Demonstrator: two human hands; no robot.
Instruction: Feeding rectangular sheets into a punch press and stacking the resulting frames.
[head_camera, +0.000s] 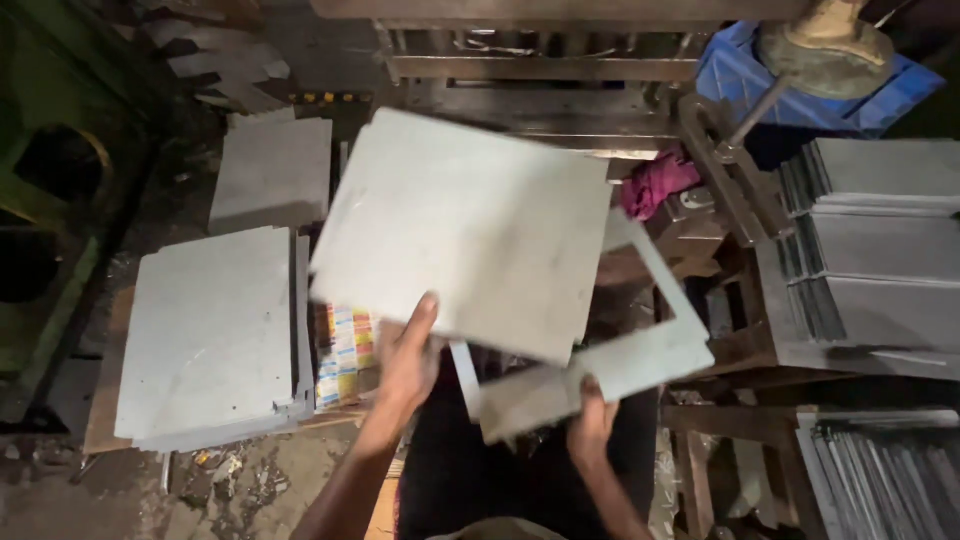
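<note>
Grey sheet-metal square (465, 230) up in the air, left hand (408, 360) pinching its near edge; right hand (592, 425) grips the cut-out frame (640, 355) beneath. Thin, stiff, probably sharp-edged: hold by the edges.

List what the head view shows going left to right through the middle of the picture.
Stack of grey sheets → left hand gripping the square sheet → right hand holding the cut-out frame piece → stacked sheets.
</note>
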